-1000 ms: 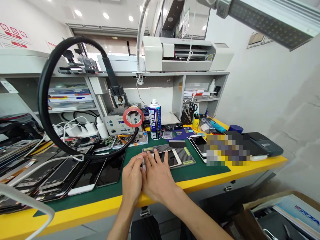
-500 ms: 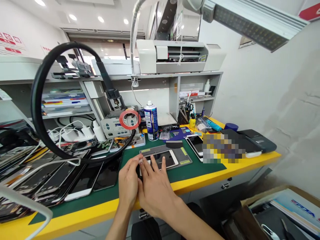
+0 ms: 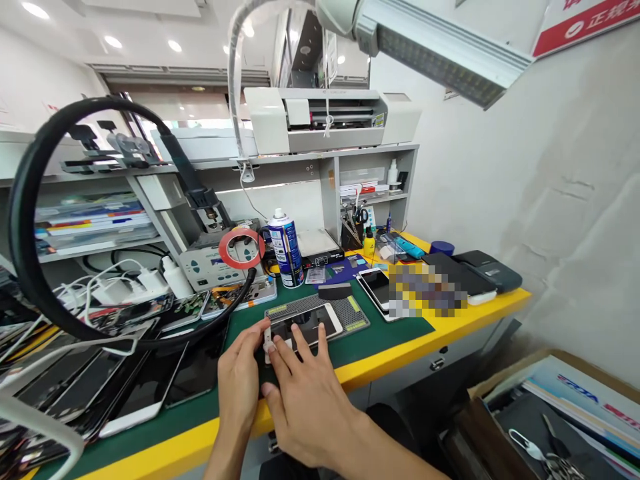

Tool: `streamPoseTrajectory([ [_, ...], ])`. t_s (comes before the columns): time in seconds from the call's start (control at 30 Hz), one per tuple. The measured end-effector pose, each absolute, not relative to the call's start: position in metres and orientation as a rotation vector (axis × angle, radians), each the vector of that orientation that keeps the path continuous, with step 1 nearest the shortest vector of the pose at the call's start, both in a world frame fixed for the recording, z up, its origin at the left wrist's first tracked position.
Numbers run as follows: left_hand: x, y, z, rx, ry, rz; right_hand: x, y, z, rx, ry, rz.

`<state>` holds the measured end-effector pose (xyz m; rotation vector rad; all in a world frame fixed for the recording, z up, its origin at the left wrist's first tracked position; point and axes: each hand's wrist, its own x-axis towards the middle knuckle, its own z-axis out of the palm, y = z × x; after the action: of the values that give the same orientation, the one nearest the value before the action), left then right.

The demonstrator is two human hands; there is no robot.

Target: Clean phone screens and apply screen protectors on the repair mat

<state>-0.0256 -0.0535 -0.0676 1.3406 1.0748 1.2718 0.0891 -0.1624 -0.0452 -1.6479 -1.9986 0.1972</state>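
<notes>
A white smartphone (image 3: 333, 316) with a dark screen lies face up on a grey perforated pad (image 3: 357, 308). My left hand (image 3: 239, 377) is closed at the phone's left end, its fingers bent together and its fingertips on the corner and edge. My right hand (image 3: 313, 400) lies open over the near side of the phone. Its fingers are spread, with the fingertips on the screen and near the left end. Part of the phone is hidden under these fingers.
Many phones (image 3: 145, 383) and screens lie on the left of the green mat (image 3: 400, 327). A spray can (image 3: 286, 250), red tape roll (image 3: 225, 248) and black looped hose (image 3: 23, 220) stand behind. Another white phone (image 3: 375, 290) lies to the right. An LED lamp (image 3: 435, 50) hangs above.
The camera view has swung right, so things appear shifted left. My right thumb has come away from my left hand, and more of the phone's left end shows.
</notes>
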Motion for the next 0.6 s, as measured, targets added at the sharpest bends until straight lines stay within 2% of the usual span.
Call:
streamPoseTrajectory([
  [0.6,-0.025,-0.045,-0.076,1.338,1.09,1.304,0.164,-0.182,-0.043,-1.975,-1.822,-0.03],
])
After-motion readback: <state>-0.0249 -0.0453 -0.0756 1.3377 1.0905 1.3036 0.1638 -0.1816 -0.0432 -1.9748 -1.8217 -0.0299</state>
